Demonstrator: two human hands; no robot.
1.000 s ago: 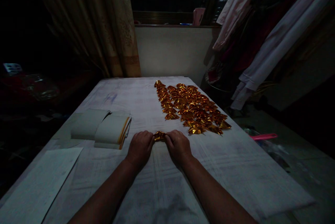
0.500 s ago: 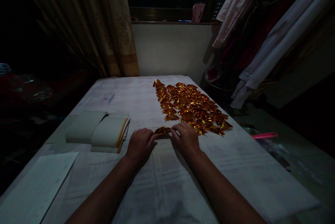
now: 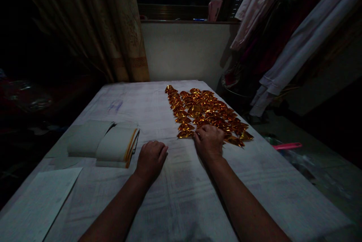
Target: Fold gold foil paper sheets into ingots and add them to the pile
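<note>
My right hand rests on the white-covered table, its curled fingertips on the right end of a folded gold foil piece. That piece lies at the near left corner of a large spread of several similar gold foil pieces, laid in rows. My left hand lies on the cloth to the left, fingers loosely bent and apart, holding nothing. It is a hand's width from the gold piece.
A stack of pale paper sheets with gold edges lies left of my left hand. A white sheet is at the near left corner. A curtain hangs behind; clothes hang at right. A pink cup stands on the sill.
Both hands held the gold piece between them at the table's middle. My right hand has carried it up and right to the pile's near corner; my left hand let go and stayed.
</note>
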